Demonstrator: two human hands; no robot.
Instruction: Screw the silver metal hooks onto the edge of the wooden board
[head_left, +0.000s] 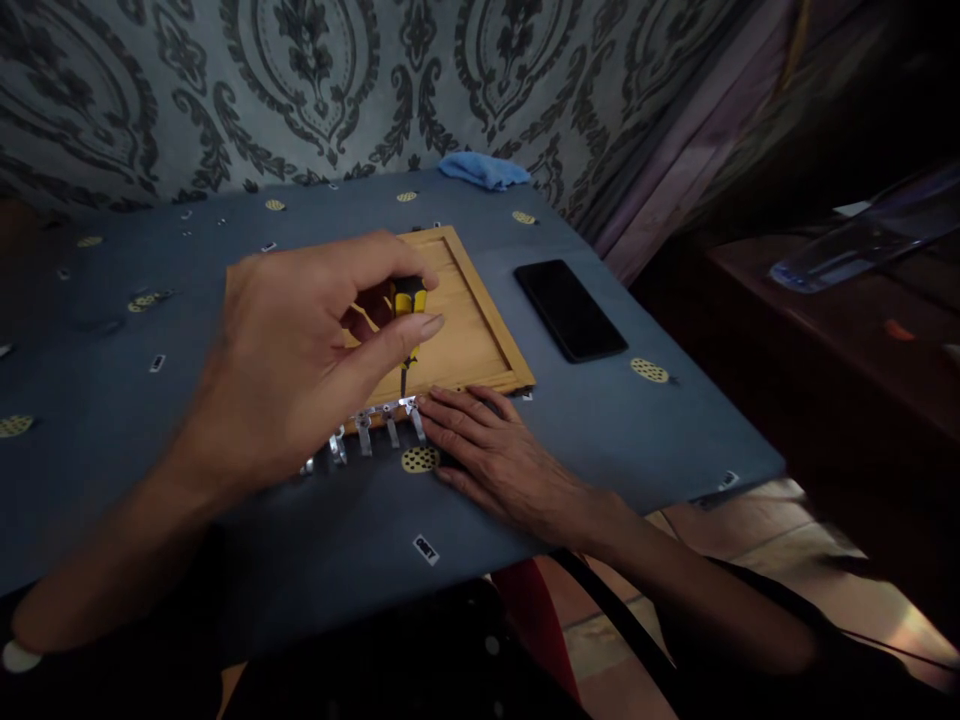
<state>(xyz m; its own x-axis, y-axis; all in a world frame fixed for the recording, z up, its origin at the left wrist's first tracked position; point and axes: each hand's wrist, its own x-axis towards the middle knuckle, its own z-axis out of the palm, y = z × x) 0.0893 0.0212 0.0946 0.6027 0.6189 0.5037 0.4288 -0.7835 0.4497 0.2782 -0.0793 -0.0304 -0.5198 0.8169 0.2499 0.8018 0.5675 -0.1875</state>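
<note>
My left hand [315, 330] is closed round the yellow-and-black handle of a screwdriver [409, 300]. The screwdriver stands upright, its tip down at a shiny metal strip with several hooks [388, 415]. That strip lies along the near edge of a framed wooden board [457, 330]; its left part is partly hidden by my left hand. My right hand [495, 450] lies flat with fingers stretched out, fingertips at the right end of the strip and the board's near edge. Whether the tip sits in a screw is too small to tell.
A black phone [570, 310] lies on the table right of the board. At the back edge rests a blue cloth [484, 170]. The table [675, 430] has a blue-grey patterned cover. Further right, a clear plastic bottle [862, 235] lies on a dark brown surface.
</note>
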